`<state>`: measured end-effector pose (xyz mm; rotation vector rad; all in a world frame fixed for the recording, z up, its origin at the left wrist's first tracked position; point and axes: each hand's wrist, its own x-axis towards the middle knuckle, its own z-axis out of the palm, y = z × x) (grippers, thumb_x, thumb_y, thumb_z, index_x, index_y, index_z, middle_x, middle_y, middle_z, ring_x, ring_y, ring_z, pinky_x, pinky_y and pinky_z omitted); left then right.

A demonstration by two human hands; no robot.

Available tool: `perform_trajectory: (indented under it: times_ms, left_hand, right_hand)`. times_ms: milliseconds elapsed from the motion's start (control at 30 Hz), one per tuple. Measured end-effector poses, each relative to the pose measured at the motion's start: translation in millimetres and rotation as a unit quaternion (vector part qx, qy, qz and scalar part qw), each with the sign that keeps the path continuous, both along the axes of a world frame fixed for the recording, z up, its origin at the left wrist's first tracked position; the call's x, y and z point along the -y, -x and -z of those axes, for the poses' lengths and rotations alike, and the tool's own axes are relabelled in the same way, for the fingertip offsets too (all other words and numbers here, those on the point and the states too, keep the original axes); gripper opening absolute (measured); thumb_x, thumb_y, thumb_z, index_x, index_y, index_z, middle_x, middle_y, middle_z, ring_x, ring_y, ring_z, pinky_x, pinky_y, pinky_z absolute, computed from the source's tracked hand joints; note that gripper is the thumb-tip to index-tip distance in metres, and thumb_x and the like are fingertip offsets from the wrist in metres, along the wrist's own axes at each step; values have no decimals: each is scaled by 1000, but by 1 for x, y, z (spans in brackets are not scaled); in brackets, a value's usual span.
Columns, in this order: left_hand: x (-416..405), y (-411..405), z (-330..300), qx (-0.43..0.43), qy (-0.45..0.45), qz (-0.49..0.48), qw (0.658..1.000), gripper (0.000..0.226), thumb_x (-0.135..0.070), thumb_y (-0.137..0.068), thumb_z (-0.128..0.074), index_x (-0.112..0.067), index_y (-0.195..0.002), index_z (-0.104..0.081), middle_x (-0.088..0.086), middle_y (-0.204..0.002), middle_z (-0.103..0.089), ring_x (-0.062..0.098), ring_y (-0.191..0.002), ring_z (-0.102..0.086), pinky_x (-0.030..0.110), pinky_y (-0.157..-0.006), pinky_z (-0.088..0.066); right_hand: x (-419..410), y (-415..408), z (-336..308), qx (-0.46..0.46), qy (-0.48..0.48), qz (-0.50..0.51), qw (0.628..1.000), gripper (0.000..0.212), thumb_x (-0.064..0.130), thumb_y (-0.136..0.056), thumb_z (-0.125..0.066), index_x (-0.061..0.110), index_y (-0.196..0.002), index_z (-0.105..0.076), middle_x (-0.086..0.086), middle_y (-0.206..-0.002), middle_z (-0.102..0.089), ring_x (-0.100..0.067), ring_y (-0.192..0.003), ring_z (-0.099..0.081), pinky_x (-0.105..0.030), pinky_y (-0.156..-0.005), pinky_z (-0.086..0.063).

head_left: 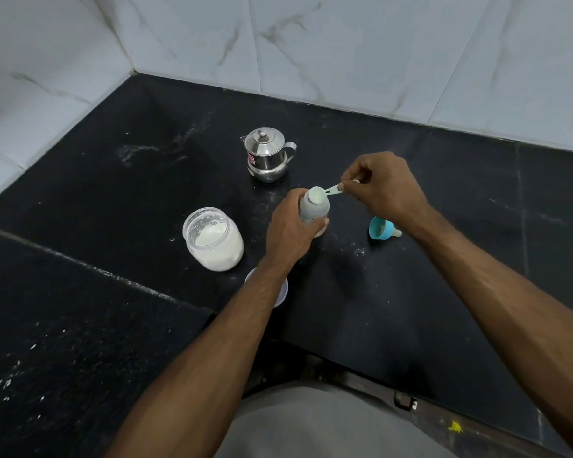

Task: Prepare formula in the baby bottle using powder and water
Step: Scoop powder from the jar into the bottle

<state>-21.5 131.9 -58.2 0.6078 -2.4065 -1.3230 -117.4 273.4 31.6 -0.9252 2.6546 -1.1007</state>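
Both of my hands meet over the middle of a black stone counter (113,180). My left hand (290,226) is wrapped around a clear baby bottle (314,209), gripping its left side with the thumb across the near face, and the bottle stands upright on the counter with its open mouth facing up. My right hand (382,186) pinches the handle of a small pale blue measuring scoop (326,192) between thumb and fingertips, its other fingers curled. The scoop's long axis runs left to right, from my right fingertips to its bowl, which sits directly over the bottle mouth and looks full of white powder. I judge this to be the powder-dosing step: the scoop needs only to tip where it is, since the mouth lies right under the bowl and my left hand steadies the bottle. An open glass jar of white powder (214,239) stands just left of the bottle, nearer my left arm. A white lid (282,292) lies near me, partly hidden under my left forearm. A lidded steel pot (267,155) stands beyond the bottle, toward the marble-tiled wall (344,44). To the right, well apart from the bottle, the blue bottle cap with its teat (382,229) lies on its side under my right wrist.
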Motion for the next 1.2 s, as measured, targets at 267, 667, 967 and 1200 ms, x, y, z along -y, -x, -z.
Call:
perform_trajectory:
  times_ms: [267,667,967,1200]
  left_hand:
    - [4,1,2,5,20,14,1000,52,-32,-72,-80,-24,-117,-56,-8,-111,-64,10,-100,-60,31,-86,-50]
    - [6,0,1,15,25,26,999,52,-32,-74,-81,-22,-117,-53,-9,-110,-61,6,-99,-56,20,-82,-43]
    - [7,0,0,11,19,30,999,55,-30,-74,-81,-20,-121,-53,-3,-116,-62,9,-103,-57,25,-88,-46]
    - [9,1,2,5,16,33,999,55,-31,-72,-82,-19,-118,-54,-4,-113,-63,12,-102,-59,32,-88,-50]
  right_hand:
    - [27,-12,-6,-144,-146,-103,973,19,5,-92,-56,9,-102,-72,-8,-103,-68,-21,-90,-64,-29,-79,-52]
    - [24,-22,7,-149,-56,-140,977,15,8,-91,-62,8,-102,-72,-8,-101,-69,-20,-87,-65,-33,-79,-54]
    - [21,-19,7,-122,-57,-148,980,16,7,-89,-66,5,-103,-75,-12,-104,-71,-24,-92,-68,-38,-84,-55]
    - [17,-18,8,-132,-48,-164,976,15,6,-87,-68,4,-100,-75,-12,-101,-72,-23,-89,-69,-37,-82,-56]
